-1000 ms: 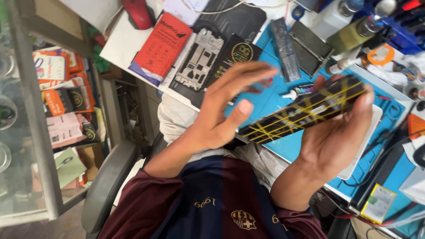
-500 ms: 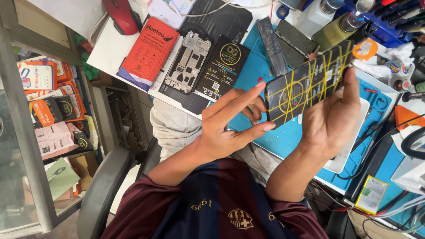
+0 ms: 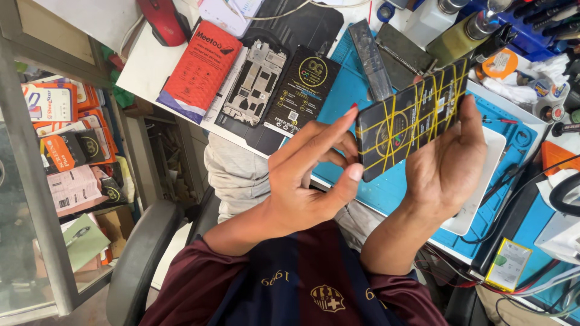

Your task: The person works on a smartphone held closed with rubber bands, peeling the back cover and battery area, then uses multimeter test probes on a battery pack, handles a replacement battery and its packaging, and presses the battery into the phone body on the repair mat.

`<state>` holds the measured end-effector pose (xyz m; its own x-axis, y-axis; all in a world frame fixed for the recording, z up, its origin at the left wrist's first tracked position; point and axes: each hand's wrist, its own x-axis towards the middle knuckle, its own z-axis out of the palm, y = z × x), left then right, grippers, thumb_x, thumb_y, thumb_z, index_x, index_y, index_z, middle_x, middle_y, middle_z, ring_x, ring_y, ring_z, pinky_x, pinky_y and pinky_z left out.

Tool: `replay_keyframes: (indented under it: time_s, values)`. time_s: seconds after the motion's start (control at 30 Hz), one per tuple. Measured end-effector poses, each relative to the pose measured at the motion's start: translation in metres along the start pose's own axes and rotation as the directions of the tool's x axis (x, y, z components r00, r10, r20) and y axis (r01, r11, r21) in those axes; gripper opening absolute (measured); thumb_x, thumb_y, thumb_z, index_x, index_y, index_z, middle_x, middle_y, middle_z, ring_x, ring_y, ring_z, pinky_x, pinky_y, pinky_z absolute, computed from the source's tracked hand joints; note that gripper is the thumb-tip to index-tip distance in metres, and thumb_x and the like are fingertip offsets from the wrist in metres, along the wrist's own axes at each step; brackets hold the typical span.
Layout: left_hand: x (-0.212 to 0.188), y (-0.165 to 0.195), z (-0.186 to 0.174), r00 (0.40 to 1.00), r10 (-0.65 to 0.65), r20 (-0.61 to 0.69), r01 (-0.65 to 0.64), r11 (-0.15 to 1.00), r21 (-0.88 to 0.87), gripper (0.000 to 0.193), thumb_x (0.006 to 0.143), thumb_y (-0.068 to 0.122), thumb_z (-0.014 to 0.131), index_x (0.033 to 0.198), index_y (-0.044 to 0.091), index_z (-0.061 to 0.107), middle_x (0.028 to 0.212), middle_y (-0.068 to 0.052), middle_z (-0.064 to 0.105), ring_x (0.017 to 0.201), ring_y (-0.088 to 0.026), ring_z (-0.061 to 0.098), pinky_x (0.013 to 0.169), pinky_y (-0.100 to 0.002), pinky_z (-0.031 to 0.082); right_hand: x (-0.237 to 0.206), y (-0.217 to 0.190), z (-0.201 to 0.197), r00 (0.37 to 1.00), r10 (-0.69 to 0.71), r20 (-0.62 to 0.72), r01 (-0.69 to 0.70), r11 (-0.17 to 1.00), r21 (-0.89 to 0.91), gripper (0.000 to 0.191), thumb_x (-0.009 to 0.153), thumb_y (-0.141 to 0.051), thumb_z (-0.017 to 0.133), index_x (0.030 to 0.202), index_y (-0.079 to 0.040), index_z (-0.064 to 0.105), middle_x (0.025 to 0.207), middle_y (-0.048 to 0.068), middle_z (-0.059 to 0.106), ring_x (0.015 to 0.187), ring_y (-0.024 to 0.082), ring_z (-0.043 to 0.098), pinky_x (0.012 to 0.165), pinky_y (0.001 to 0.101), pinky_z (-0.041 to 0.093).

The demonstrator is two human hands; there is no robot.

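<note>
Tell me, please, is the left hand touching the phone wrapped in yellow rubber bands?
Touching. The head view shows the left hand's thumb tip and fingertips pressed against the near end of the banded phone, while the right hand grips it from behind.

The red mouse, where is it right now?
Head view: the red mouse lies at the top left on the white desk, just left of the red packet.

White table [image 3: 145,72]: blue work mat [image 3: 386,187], red box [image 3: 199,69], phone frame [image 3: 254,81], black packet [image 3: 302,90].
</note>
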<state>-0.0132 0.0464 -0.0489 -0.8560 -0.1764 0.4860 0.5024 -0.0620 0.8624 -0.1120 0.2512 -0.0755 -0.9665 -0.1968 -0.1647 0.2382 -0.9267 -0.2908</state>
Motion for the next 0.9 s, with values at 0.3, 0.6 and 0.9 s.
replay_keyframes:
  time_s: [0.3, 0.6, 0.9]
  values:
    - [-0.005, 0.001, -0.001, 0.999, -0.040, 0.010, 0.040, 0.995, -0.088, 0.052, 0.105, -0.001, 0.069, 0.153, -0.003, 0.050, 0.114, -0.011, 0.061, 0.094, -0.012, 0.068, 0.075, -0.021, 0.062, -0.014, -0.004, 0.003, 0.999, -0.036, 0.033, 0.035, 0.999, 0.012, 0.035, 0.122, -0.022, 0.039, 0.138, 0.006, 0.053, 0.140, 0.019, 0.063, 0.128, 0.031, 0.057, 0.121, 0.0448, 0.040]
    - [-0.004, 0.006, -0.007, 0.995, -0.045, 0.084, 0.046, 0.999, -0.005, 0.055, 0.102, 0.001, 0.074, 0.151, -0.003, 0.049, 0.103, -0.008, 0.063, 0.088, -0.010, 0.070, 0.076, -0.019, 0.063, -0.025, 0.001, 0.014, 0.988, -0.154, 0.017, 0.154, 0.988, -0.002, 0.039, 0.123, -0.026, 0.037, 0.147, 0.004, 0.047, 0.139, 0.021, 0.057, 0.130, 0.036, 0.054, 0.120, 0.0494, 0.040]
    - [-0.007, 0.004, -0.012, 0.979, -0.162, 0.121, 0.182, 0.967, -0.178, 0.062, 0.102, -0.012, 0.071, 0.158, 0.000, 0.046, 0.100, -0.008, 0.065, 0.087, -0.009, 0.067, 0.080, -0.021, 0.063, -0.038, 0.003, 0.009, 0.961, -0.275, 0.023, 0.275, 0.961, -0.023, 0.031, 0.126, -0.027, 0.042, 0.140, -0.001, 0.050, 0.139, 0.017, 0.057, 0.131, 0.031, 0.055, 0.120, 0.0470, 0.043]
